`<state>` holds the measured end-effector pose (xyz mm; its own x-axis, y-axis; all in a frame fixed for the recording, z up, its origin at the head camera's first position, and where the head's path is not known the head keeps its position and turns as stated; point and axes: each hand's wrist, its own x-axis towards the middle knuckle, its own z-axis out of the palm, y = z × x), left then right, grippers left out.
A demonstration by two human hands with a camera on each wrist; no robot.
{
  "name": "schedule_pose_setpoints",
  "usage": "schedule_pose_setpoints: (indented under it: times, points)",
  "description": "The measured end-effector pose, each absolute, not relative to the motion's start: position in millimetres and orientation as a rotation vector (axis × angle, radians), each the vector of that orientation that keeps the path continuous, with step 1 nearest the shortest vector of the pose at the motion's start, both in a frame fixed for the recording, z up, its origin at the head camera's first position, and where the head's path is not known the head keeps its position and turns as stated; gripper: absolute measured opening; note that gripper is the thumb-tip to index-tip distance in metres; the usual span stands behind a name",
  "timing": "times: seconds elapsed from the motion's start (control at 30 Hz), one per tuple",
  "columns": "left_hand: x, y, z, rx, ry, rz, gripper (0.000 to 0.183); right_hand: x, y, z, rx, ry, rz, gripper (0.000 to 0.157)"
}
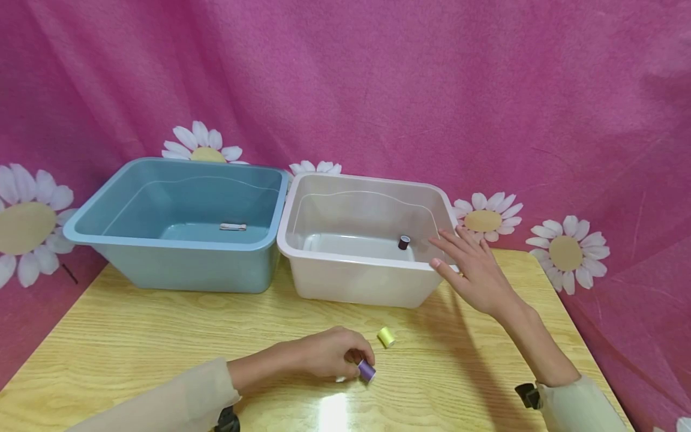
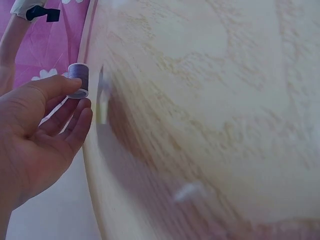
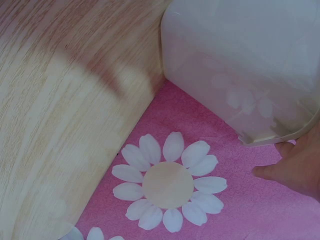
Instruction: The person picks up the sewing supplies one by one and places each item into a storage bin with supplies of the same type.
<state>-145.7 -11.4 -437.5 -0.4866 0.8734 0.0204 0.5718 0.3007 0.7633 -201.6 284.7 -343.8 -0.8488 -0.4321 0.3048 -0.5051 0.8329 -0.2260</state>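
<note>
Between thumb and fingers my left hand point(image 1: 335, 354) pinches a purple thread spool point(image 1: 366, 371); the left wrist view shows the spool point(image 2: 79, 76) upright, with pale ends. A yellow thread spool point(image 1: 386, 337) lies on the table just beyond that hand. Close under the left fingers, a small white thing point(image 1: 340, 378) is mostly hidden. My right hand point(image 1: 472, 270) has its fingers spread at the right rim of the white bin point(image 1: 356, 282). Inside that bin, a dark thread spool point(image 1: 403, 242) stands on the floor near the right fingertips.
A blue bin point(image 1: 189, 267) stands left of the white one, rims nearly touching, with a small pale flat item point(image 1: 233, 227) inside. Both rest at the back of the wooden table point(image 1: 291, 324), before a pink flowered cloth point(image 1: 378, 84).
</note>
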Motion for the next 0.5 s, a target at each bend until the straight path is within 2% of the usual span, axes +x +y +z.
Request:
schedule_pose_setpoints:
  times: [0.5]
  points:
    - [-149,-22,-418,1.224,2.257,1.103,0.018,-202,285,-344,0.715,-2.776,0.432,0.048]
